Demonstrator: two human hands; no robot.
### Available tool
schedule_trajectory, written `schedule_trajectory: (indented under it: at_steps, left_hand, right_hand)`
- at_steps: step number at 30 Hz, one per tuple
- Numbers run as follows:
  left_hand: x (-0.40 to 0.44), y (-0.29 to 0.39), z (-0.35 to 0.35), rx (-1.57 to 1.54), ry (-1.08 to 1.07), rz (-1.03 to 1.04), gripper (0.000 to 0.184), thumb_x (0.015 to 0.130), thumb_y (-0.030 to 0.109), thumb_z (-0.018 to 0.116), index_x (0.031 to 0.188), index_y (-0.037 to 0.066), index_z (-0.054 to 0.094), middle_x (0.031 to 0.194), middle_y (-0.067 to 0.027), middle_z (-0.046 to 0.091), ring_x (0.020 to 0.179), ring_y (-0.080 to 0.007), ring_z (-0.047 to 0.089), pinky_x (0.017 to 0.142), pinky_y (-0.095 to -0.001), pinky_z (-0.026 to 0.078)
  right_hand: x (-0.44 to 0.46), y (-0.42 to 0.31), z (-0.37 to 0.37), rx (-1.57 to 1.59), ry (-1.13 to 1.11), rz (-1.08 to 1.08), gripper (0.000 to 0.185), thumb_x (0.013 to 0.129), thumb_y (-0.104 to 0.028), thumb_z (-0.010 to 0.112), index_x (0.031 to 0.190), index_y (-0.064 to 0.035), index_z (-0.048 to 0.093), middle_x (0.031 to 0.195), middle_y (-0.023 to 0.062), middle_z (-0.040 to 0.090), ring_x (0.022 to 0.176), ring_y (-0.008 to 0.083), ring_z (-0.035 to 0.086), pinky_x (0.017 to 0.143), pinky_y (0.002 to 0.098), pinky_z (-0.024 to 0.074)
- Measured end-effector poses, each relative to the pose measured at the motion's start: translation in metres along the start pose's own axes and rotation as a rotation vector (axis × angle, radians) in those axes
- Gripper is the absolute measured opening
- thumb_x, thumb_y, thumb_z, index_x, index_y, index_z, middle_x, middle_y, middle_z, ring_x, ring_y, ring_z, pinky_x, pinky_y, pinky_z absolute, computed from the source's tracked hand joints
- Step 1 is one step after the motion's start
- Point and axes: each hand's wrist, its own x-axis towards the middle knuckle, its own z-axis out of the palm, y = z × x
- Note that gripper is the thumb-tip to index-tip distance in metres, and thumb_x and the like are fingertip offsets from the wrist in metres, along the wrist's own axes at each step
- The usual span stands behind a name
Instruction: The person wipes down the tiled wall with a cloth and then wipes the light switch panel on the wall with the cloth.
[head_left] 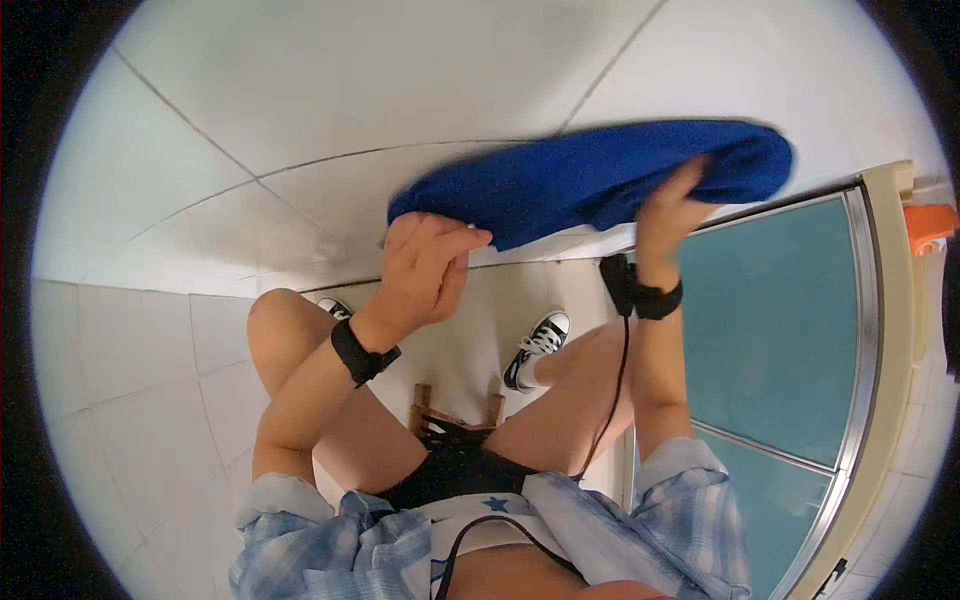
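Here, the left hand (422,268) grasps one blue cloth (570,180); the right hand (665,228) (blurred, grip unclear) touches it, two shoes (543,342) below.

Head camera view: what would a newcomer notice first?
The blue cloth across the upper middle, with the left hand at one end and the blurred right hand near the other. Then the blue-green panel at right, and something orange at the far right edge.

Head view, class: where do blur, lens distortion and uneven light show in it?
Head view: motion blur smears the right hand, while the left hand looks sharper; head view: the wide lens bows the joints between the white tiles, with black corners; head view: faint shading on those tiles.
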Motion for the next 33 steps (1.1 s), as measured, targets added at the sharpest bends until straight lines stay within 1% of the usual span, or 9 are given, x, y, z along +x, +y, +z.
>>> schedule_trajectory:
  at_steps: [4, 8, 12, 18, 22, 25, 27, 29, 33]
  left_hand:
    - [0.004, 0.004, -0.003, 0.018, 0.164, 0.063, 0.029, 0.065, -0.005, 0.057, 0.090, 0.010, 0.058, 0.079, -0.0045, 0.052, 0.066, -0.0227, 0.049, 0.064, -0.0347, 0.038]
    - [-0.016, -0.007, -0.010, 0.075, 0.017, 0.252, 0.031, 0.065, -0.002, 0.059, 0.090, 0.018, 0.059, 0.080, -0.0011, 0.048, 0.072, -0.0189, 0.049, 0.066, -0.0311, 0.039]
    - [-0.001, 0.014, -0.004, 0.145, 0.016, 0.521, 0.032, 0.066, 0.005, 0.062, 0.092, 0.023, 0.059, 0.082, 0.0014, 0.046, 0.077, -0.0154, 0.047, 0.067, -0.0281, 0.039]
    - [-0.001, 0.015, -0.002, 0.109, 0.088, 0.440, 0.036, 0.068, 0.010, 0.064, 0.100, 0.025, 0.059, 0.084, 0.0035, 0.044, 0.076, -0.0134, 0.045, 0.067, -0.0271, 0.041]
    - [0.000, 0.018, -0.009, 0.083, 0.181, 0.380, 0.037, 0.069, 0.008, 0.062, 0.102, 0.024, 0.058, 0.086, 0.0036, 0.044, 0.077, -0.0136, 0.044, 0.067, -0.0266, 0.041]
    - [-0.004, 0.024, -0.007, 0.034, 0.105, 0.395, 0.037, 0.070, 0.009, 0.060, 0.104, 0.025, 0.057, 0.086, 0.0035, 0.043, 0.078, -0.0129, 0.043, 0.067, -0.0262, 0.041]
    - [-0.003, 0.025, -0.005, 0.010, 0.025, 0.426, 0.038, 0.072, 0.009, 0.059, 0.106, 0.025, 0.056, 0.086, 0.0035, 0.043, 0.078, -0.0124, 0.043, 0.066, -0.0260, 0.041]
    - [0.003, 0.028, 0.000, 0.105, 0.061, 0.558, 0.039, 0.073, 0.009, 0.056, 0.109, 0.026, 0.054, 0.087, 0.0037, 0.043, 0.078, -0.0115, 0.043, 0.067, -0.0247, 0.041]
    - [0.004, 0.031, 0.010, 0.081, -0.039, 0.512, 0.039, 0.075, 0.012, 0.056, 0.111, 0.026, 0.053, 0.088, 0.0040, 0.044, 0.078, -0.0117, 0.042, 0.070, -0.0253, 0.040]
  right_hand:
    - [0.011, -0.027, 0.023, 0.306, 0.205, 0.084, 0.037, 0.090, -0.016, 0.052, 0.117, 0.0070, 0.041, 0.109, 0.0171, 0.053, 0.097, 0.0261, 0.050, 0.092, 0.0370, 0.0366]
    - [-0.064, 0.012, 0.044, -0.091, -0.271, -0.267, 0.105, 0.058, -0.052, 0.078, 0.128, 0.0080, 0.028, 0.109, 0.0203, 0.051, 0.105, 0.0384, 0.042, 0.097, 0.0586, 0.0232]
    - [-0.114, 0.011, 0.075, -0.409, -0.714, -1.250, 0.023, 0.068, -0.034, 0.057, 0.087, -0.0219, 0.061, 0.105, -0.0064, 0.055, 0.108, 0.0164, 0.045, 0.099, 0.0493, 0.0281]
    - [-0.078, -0.004, 0.052, -0.368, -0.625, -0.665, 0.043, 0.055, -0.040, 0.072, 0.089, -0.0165, 0.060, 0.097, 0.0013, 0.057, 0.100, 0.0258, 0.048, 0.092, 0.0512, 0.0352]
    - [-0.009, -0.039, 0.037, 0.066, -0.075, 0.008, 0.031, 0.090, -0.021, 0.049, 0.100, 0.0084, 0.049, 0.093, 0.0124, 0.058, 0.078, 0.0183, 0.055, 0.074, 0.0310, 0.0485]
    - [0.010, -0.053, 0.042, 0.158, 0.058, 0.066, 0.033, 0.088, -0.019, 0.055, 0.104, 0.0089, 0.048, 0.094, 0.0129, 0.057, 0.081, 0.0176, 0.055, 0.073, 0.0286, 0.0483]
    - [-0.017, -0.062, 0.061, 0.002, 0.035, -0.038, 0.039, 0.083, -0.020, 0.062, 0.105, 0.0091, 0.049, 0.095, 0.0117, 0.057, 0.086, 0.0165, 0.054, 0.083, 0.0394, 0.0448]
    - [-0.072, 0.070, 0.042, -0.700, -0.107, -0.872, 0.048, 0.074, -0.025, 0.070, 0.109, 0.0025, 0.051, 0.094, 0.0106, 0.058, 0.092, 0.0180, 0.053, 0.088, 0.0563, 0.0335]
    - [-0.090, 0.004, 0.074, -0.248, -0.513, -1.109, 0.045, 0.059, -0.037, 0.072, 0.097, -0.0160, 0.060, 0.094, 0.0006, 0.058, 0.097, 0.0224, 0.050, 0.091, 0.0569, 0.0285]
